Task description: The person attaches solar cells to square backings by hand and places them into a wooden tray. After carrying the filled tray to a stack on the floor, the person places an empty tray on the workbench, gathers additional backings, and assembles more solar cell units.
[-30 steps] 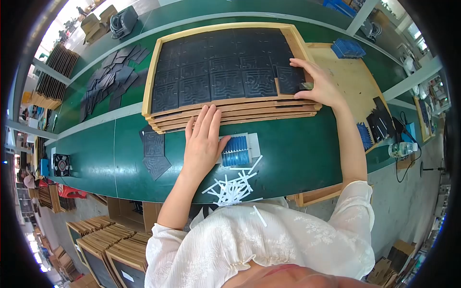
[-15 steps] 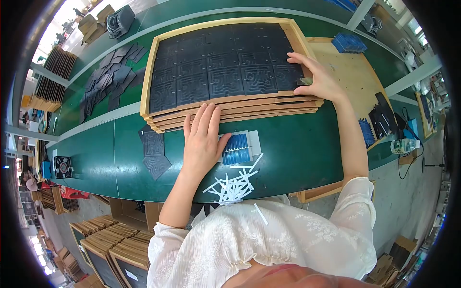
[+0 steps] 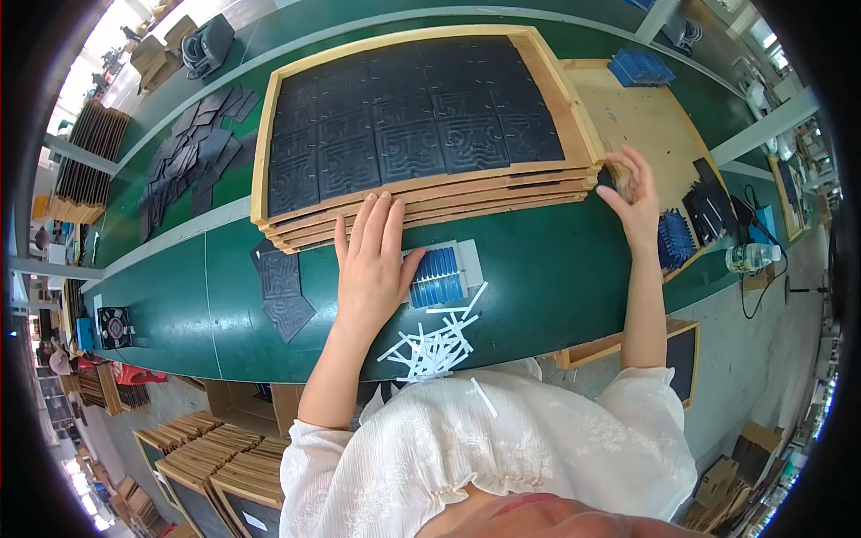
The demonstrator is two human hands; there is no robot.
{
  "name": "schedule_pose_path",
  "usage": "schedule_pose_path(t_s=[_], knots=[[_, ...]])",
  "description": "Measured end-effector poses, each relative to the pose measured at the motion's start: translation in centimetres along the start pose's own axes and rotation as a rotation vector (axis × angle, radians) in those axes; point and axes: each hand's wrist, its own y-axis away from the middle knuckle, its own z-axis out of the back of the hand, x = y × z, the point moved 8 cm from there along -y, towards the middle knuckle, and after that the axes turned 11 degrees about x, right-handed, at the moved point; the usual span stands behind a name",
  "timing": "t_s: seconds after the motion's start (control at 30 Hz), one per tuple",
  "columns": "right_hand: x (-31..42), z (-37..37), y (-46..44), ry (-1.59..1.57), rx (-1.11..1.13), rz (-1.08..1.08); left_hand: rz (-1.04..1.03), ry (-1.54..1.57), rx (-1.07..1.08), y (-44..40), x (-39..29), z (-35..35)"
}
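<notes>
A stack of shallow wooden trays [image 3: 430,204] lies on the green table. The top tray carries black square tiles [image 3: 408,143] with maze-like raised patterns, and a bare strip of wood shows along its right side. My left hand [image 3: 369,264] lies flat with outstretched fingers against the stack's front edge. Beside its thumb is a bundle of blue strips [image 3: 437,278] on a pale piece. Just off the stack's right front corner, my right hand [image 3: 635,206] is open, thumb and fingers apart, with nothing visible between them.
Loose white strips [image 3: 435,350] lie by the table's near edge. A few black tiles [image 3: 282,291] are left of my left hand, with a heap of dark pieces [image 3: 197,148] farther back. At right are a wooden board [image 3: 641,112], a blue basket [image 3: 641,68] and a bottle [image 3: 752,258].
My right hand has moved right, off the top tray to beyond its corner. My left hand stays at the front edge. The whole view has shifted slightly.
</notes>
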Motion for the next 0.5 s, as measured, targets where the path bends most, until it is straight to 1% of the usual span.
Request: schedule_pose_path(t_s=[0.03,0.13,0.23,0.27,0.37,0.4,0.5], knots=[[-0.5,0.6,1.1,0.042,-0.016,0.007,-0.001,0.000,0.001,0.1,0.0,-0.1],[-1.8,2.0,3.9,0.240,-0.067,-0.118,0.004,0.011,0.008,0.1,0.0,0.0],[-1.7,2.0,5.3,0.543,-0.052,-0.251,-0.003,0.030,0.005,0.2,0.1,0.1],[-2.2,2.0,5.8,0.553,-0.048,-0.235,-0.009,0.053,0.009,0.3,0.2,0.2],[-1.0,0.7,6.8,0.727,-0.124,-0.038,-0.028,0.114,-0.005,1.5,0.4,0.5],[-0.1,0.1,7.2,0.804,-0.138,-0.033,-0.035,0.135,0.012,2.0,0.4,0.6],[2.1,-1.1,8.4,0.792,-0.144,-0.082,-0.055,0.312,0.090,4.4,1.3,-0.4]])
